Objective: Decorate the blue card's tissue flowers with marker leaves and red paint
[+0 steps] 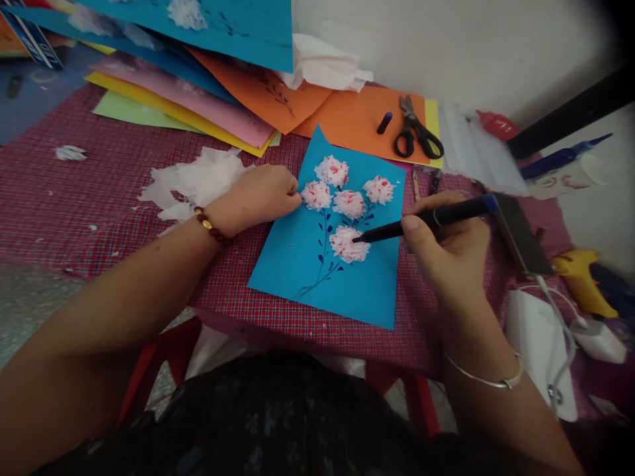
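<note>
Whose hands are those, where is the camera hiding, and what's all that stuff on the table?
There's no robot here, just a person working with bare hands. The one picture comes from a camera worn on the person's head, looking forward and down, so you see nearly what they see.

On the red checked cloth lies a blue sheet with five fluffy white-and-red flowers and drawn stems. The right hand holds a black pen, its tip at the lowest flower. The left hand, fingers curled, is at the sheet's left edge.

Crumpled white paper is on the left. Farther back are coloured sheets and black-handled scissors. A yellow tool lies on the right.
</note>
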Demonstrator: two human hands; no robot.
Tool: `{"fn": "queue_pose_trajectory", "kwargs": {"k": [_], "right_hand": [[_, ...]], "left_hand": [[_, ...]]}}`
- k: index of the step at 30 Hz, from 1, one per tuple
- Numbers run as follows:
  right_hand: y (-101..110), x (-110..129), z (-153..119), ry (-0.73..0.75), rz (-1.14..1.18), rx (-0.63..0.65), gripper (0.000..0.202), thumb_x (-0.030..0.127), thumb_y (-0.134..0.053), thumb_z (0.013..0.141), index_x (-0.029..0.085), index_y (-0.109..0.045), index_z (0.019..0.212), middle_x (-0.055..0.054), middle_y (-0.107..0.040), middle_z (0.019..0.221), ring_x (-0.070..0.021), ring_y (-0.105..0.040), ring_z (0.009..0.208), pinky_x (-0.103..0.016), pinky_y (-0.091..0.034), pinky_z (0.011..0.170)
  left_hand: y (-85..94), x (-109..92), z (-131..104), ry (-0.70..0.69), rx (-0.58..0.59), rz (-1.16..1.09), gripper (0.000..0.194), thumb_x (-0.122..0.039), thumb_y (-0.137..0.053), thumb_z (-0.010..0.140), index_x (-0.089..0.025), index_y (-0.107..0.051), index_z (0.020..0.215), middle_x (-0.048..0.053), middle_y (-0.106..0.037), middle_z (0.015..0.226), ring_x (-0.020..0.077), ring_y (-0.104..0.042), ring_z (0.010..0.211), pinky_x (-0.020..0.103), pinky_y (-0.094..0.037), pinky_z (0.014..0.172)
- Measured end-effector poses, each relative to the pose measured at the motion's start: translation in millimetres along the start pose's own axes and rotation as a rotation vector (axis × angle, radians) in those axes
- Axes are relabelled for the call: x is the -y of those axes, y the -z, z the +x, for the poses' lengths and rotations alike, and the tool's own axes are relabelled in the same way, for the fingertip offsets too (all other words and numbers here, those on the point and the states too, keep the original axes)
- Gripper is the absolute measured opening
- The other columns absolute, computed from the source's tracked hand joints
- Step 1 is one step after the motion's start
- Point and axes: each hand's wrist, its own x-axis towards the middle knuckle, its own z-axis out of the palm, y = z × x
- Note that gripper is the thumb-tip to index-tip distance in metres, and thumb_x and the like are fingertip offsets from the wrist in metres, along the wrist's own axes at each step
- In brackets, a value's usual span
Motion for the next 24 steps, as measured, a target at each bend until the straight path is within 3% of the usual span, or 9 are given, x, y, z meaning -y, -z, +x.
{"fn": "queue_pose_trajectory", "kwargs": {"k": [4, 10, 15, 24], "right_hand": [[2.1, 0.3, -0.2, -0.022, 0.015, -0.07, 0.01, 0.033, -0.067, 0.087, 0.025, -0.062, 0.087, 0.001, -0.054, 0.07, -0.0122, -0.051, 0.059, -0.029, -0.04, 0.052], [1.9, -0.7, 1.3, -0.006, 0.021, 0.017, 0.005, 0.023, -0.067, 0.084, 0.021, -0.063, 0.086, 0.001, -0.057, 0.074, -0.0104, -0.053, 0.063, -0.027, -0.041, 0.058], [7.1, -4.6, 1.6, 0.027, 0.048, -0.068, 0.009, 0.019, -0.066, 0.081, 0.02, -0.064, 0.09, 0.001, -0.058, 0.079, -0.0104, -0.055, 0.064, -0.028, -0.04, 0.059], [13.9, -4.8, 3.4, 0.06, 0.077, 0.015, 0.007, 0.02, -0.064, 0.077, 0.022, -0.063, 0.084, 0.003, -0.057, 0.076, -0.0116, -0.053, 0.064, -0.029, -0.037, 0.058]], "left_hand": [[0.1, -0.5, 0.1, 0.009, 0.001, -0.02, 0.022, -0.028, -0.05, 0.079, -0.016, -0.066, 0.068, 0.008, -0.057, 0.061, 0.0232, -0.058, 0.073, 0.033, -0.037, 0.069], [-0.1, -0.1, 0.4, -0.007, -0.007, 0.023, 0.026, -0.03, -0.047, 0.08, -0.016, -0.066, 0.067, 0.01, -0.06, 0.064, 0.0243, -0.059, 0.072, 0.035, -0.037, 0.068], [-0.7, 0.7, 0.7, -0.001, 0.01, 0.006, 0.025, -0.028, -0.049, 0.08, -0.016, -0.069, 0.073, 0.01, -0.062, 0.066, 0.0249, -0.061, 0.078, 0.034, -0.039, 0.071], [-1.1, 1.0, 1.0, 0.004, 0.012, 0.014, 0.026, -0.029, -0.048, 0.08, -0.015, -0.069, 0.073, 0.01, -0.061, 0.067, 0.0256, -0.06, 0.078, 0.035, -0.039, 0.073]]}}
